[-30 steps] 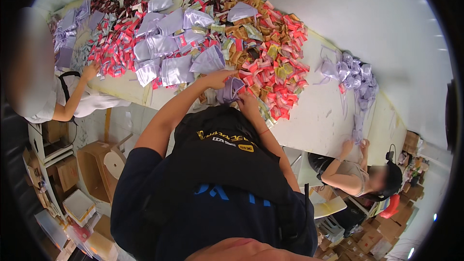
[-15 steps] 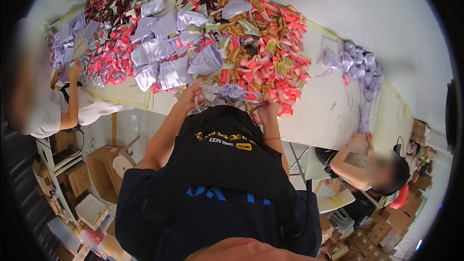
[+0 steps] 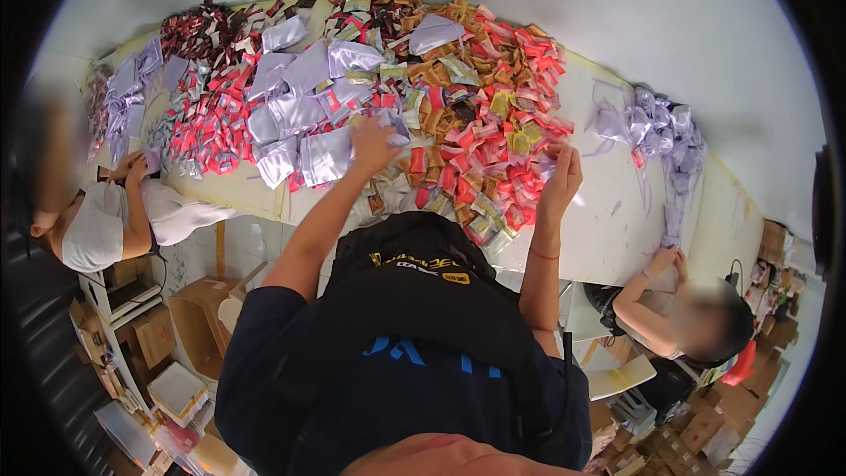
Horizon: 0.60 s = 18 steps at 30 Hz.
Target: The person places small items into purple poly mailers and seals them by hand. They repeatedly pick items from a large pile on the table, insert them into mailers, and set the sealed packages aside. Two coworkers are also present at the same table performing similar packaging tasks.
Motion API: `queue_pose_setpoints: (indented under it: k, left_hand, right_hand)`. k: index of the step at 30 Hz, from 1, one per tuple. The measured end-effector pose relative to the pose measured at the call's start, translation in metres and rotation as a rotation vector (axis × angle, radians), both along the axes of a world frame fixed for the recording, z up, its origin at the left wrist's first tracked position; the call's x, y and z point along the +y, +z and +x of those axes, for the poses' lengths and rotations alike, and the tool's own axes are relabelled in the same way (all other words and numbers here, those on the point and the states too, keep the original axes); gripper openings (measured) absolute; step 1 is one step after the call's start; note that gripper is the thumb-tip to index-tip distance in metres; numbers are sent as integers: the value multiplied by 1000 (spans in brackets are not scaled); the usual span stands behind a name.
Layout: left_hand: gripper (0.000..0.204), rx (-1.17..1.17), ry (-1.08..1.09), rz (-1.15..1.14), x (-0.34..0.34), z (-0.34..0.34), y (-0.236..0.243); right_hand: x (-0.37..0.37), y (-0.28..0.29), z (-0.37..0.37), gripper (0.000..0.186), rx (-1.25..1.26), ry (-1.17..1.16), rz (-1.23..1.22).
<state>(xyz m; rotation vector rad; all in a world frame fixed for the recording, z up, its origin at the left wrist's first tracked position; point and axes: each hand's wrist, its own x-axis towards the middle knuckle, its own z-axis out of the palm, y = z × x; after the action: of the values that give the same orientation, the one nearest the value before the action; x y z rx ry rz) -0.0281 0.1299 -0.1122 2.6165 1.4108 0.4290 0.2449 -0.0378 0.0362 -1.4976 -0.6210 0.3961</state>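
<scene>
The left hand point(image 3: 374, 145) lay on a purple bag point(image 3: 400, 130) in the upper middle — probably atop the packets point(image 3: 448, 178) for easy reach. The right hand point(image 3: 561, 181) was curled, right of middle — I couldn't tell either grip.

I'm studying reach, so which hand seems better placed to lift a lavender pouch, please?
Probably the left hand: it is at a lavender pouch; the right hand is by the red packets.

"What's beyond the counter's point(image 3: 608, 234) far edge?"
"A plain, pale wall point(image 3: 696, 31)."
"And off the near edge?"
"White shelving point(image 3: 104, 313) and an open carton point(image 3: 196, 310) leftward; toward the right corner, cardboard boxes point(image 3: 705, 427), apparently piled, though they're small and distorted there."
</scene>
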Motion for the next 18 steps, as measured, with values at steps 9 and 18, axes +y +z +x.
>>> queue_pose_setpoints:
  k: [9, 18]
  left_hand:
    - [56, 3, 182, -184, 33, 15, 12]
    - [54, 174, 161, -510, 42, 32, 17]
  right_hand:
    - [6, -151, -18, 19, -455, 317, -512]
    - [26, -206, -63, 30, -589, 296, -597]
